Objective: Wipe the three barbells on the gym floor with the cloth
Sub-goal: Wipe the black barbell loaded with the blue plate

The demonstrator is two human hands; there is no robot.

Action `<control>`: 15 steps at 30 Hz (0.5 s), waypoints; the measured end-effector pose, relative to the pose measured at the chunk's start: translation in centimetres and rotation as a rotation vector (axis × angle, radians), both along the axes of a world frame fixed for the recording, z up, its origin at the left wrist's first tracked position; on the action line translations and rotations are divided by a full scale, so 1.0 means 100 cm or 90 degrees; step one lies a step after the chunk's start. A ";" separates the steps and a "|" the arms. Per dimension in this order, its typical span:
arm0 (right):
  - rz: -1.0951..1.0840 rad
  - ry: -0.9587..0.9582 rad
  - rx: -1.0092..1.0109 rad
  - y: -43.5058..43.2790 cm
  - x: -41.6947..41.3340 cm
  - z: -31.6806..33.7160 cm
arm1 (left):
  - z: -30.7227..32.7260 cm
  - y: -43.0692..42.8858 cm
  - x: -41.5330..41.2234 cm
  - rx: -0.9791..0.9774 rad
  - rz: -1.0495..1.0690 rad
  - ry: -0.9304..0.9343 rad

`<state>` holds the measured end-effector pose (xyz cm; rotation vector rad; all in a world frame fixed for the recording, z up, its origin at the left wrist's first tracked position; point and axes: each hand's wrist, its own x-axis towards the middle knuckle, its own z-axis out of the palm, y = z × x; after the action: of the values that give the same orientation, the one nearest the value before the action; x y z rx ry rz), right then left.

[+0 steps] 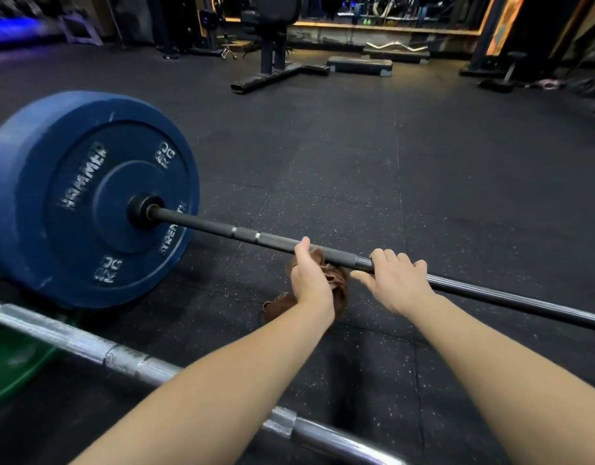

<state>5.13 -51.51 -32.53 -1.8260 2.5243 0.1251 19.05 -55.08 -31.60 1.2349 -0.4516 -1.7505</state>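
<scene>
Left hand (311, 283) clamped on brown cloth (338, 280), thumb up on black barbell (205, 225), cloth bunched against shaft's near side. Right hand (398, 283) just beside, fingers curled over same bar. Blue plate (88, 196) at its left end, on gym floor (423, 182). Chrome barbell (71, 340) nearer, crossing under both forearms.

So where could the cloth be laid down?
Bare floor beyond the black barbell, up to the bench base; also between it and the silver barbell. Crowded near the blue plate and where the left hand holds the cloth.
</scene>
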 end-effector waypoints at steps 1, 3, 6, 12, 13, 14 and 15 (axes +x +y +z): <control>0.015 -0.020 0.016 0.002 -0.004 0.002 | 0.000 -0.005 0.004 0.000 0.014 -0.001; 0.035 -0.027 0.035 0.010 -0.019 0.009 | 0.001 -0.012 0.013 0.002 0.041 -0.004; 0.045 0.043 0.007 0.037 -0.063 0.017 | 0.005 -0.019 0.020 0.002 0.076 -0.020; -0.005 0.086 0.013 0.078 -0.101 0.001 | 0.007 -0.003 -0.005 0.028 0.085 -0.024; -0.003 0.077 0.015 0.076 -0.101 0.001 | 0.007 0.002 -0.014 0.036 0.078 -0.017; -0.001 0.066 0.028 0.073 -0.101 0.002 | 0.005 0.009 -0.024 0.044 0.062 -0.012; 0.000 0.048 0.048 0.072 -0.101 0.006 | 0.004 0.019 -0.036 0.051 0.037 -0.012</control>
<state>-4.97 -44.32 -31.97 -1.8269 2.5315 0.2909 15.42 -53.19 -31.20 1.3089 -0.3554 -1.7231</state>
